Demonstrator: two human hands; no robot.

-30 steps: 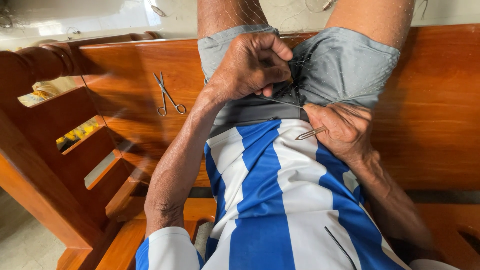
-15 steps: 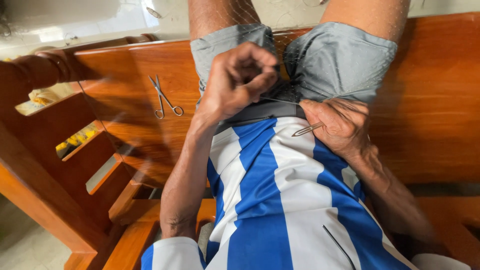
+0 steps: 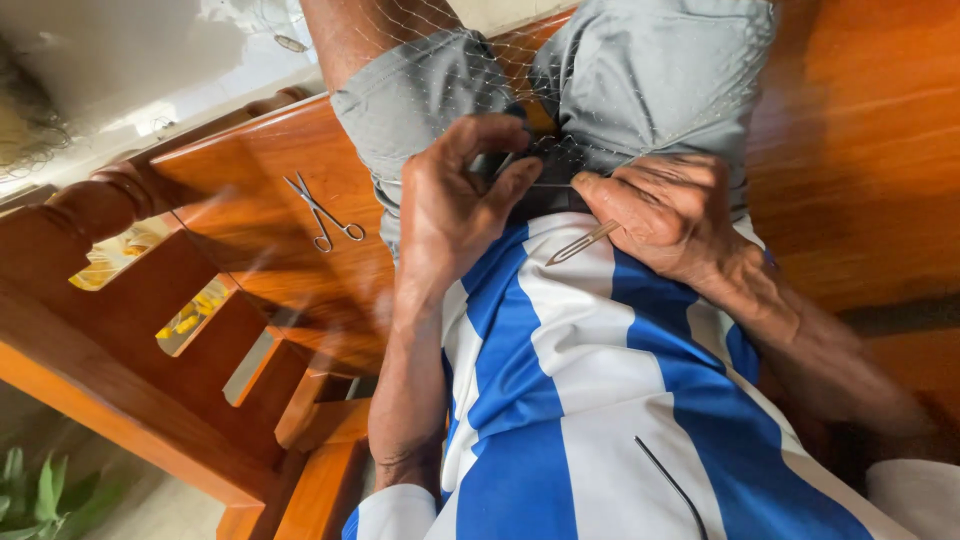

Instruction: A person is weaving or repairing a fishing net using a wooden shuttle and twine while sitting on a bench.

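A fine, nearly clear fishing net lies draped over my lap and grey shorts. My left hand pinches the net's thin thread between thumb and forefinger just above the waistband. My right hand grips a slim metal netting needle, its pointed end sticking out toward the left over my blue and white striped shirt. A taut thread runs between the two hands, which sit close together at my waist.
Small steel scissors lie on the polished wooden bench seat to my left. The bench's wooden armrest and slats are at the left. A pale floor shows beyond, with green leaves at the bottom left corner.
The view has tilted and shifted down. My left hand has loosened from a fist over the net into a pinch on the thread, nearer my right hand. My right hand keeps the needle.
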